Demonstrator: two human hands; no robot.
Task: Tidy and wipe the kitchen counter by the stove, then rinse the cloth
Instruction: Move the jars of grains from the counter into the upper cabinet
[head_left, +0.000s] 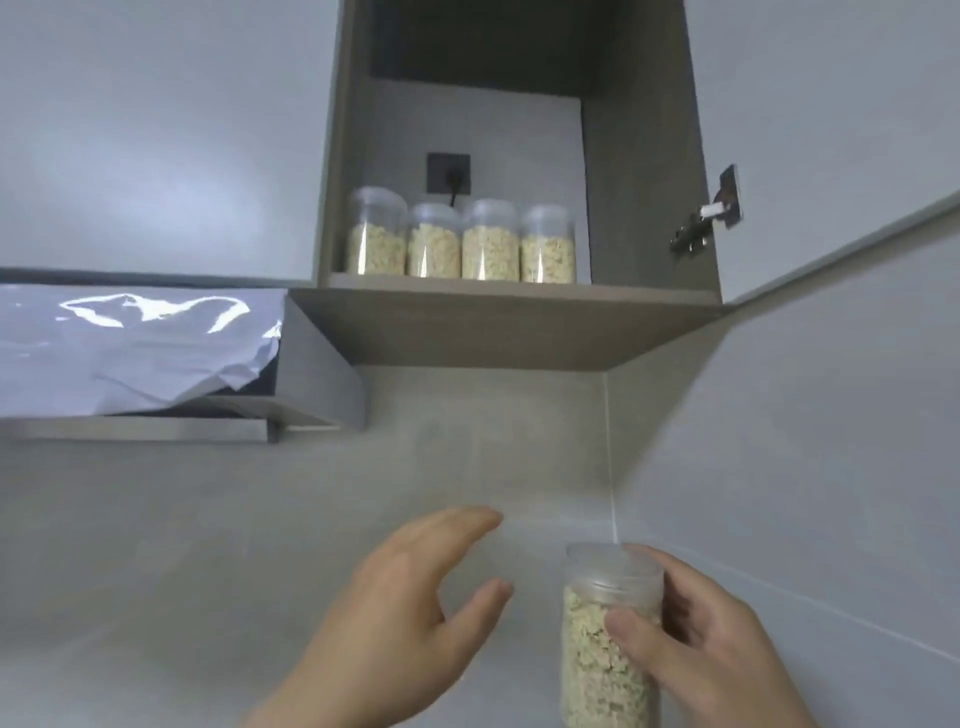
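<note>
Right hand (696, 623) grips the jar (608, 639) — left hand (415, 592) beside it, fingers spread.

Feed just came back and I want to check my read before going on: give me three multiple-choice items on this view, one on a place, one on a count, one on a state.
1. Where does the row of jars stand?
A in a drawer
B on the floor
C in the open cabinet

2. How many jars are in that row?
A three
B four
C six

3. The left hand is:
A open, holding nothing
B gripping a cloth
C curled in a fist

Answers:
1 C, they line its bottom shelf.
2 B, four lids show side by side.
3 A, its fingers are spread; only the right hand grips a fifth jar.
</note>
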